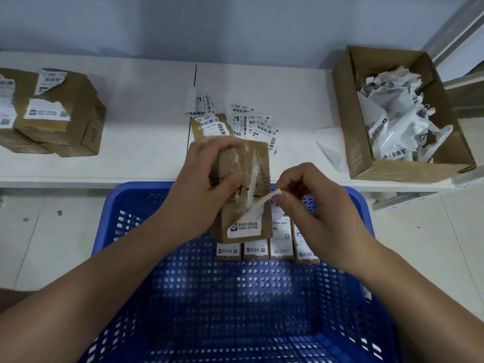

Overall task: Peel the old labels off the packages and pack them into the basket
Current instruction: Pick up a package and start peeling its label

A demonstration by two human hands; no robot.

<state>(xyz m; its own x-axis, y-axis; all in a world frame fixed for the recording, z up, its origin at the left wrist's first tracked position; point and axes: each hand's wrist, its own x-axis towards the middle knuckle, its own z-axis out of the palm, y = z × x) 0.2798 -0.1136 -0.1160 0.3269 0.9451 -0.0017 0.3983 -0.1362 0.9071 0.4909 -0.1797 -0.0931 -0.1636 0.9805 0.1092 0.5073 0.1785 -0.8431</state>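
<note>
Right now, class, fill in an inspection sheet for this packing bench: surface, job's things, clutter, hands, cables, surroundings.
Surface: white tabletop, seam down the middle.
Job's things: brown cardboard package held over the blue perforated plastic basket; white old label half peeled; row of small labelled packages inside the basket; stack of brown packages far left.
Clutter: loose barcode labels; open cardboard box of peeled scraps.
Hands: left hand grips the package; right hand pinches the label.
Cables: nothing seen.
Surroundings: pale wall, tiled floor.

Head camera looks steeply down, close above basket (125, 205).
</note>
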